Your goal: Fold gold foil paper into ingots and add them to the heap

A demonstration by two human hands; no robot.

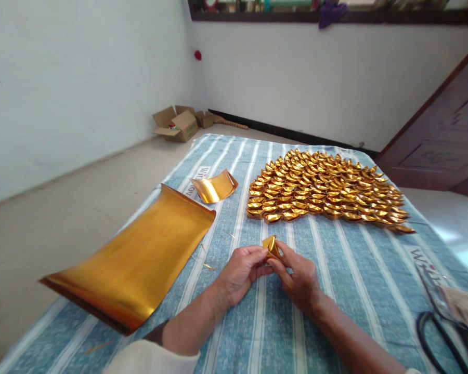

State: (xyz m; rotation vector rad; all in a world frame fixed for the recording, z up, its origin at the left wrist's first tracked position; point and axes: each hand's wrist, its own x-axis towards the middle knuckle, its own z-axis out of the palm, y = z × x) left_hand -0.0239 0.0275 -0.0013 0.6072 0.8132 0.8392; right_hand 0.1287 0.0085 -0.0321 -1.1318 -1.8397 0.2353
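Observation:
Between both hands is a small piece of gold foil paper [272,247], partly folded, with a pointed upper edge. My left hand [242,270] pinches its left side between thumb and fingers. From the right, my right hand [299,275] grips the other side, thumb below and index finger behind. Beyond the hands lie many folded gold paper ingots [320,189], set in close rows. To the left rests a small stack of curled gold foil sheets [216,187]. Nearer me, a large stack of gold foil sheets [140,259] bows upward at its ends.
A blue-and-white striped cloth [234,332] covers the table. Black-handled scissors [439,332] lie at the right edge beside a clear plastic packet [458,304]. Thin gold scraps [208,267] are scattered left of my hands. An open cardboard box [175,124] stands on the floor behind.

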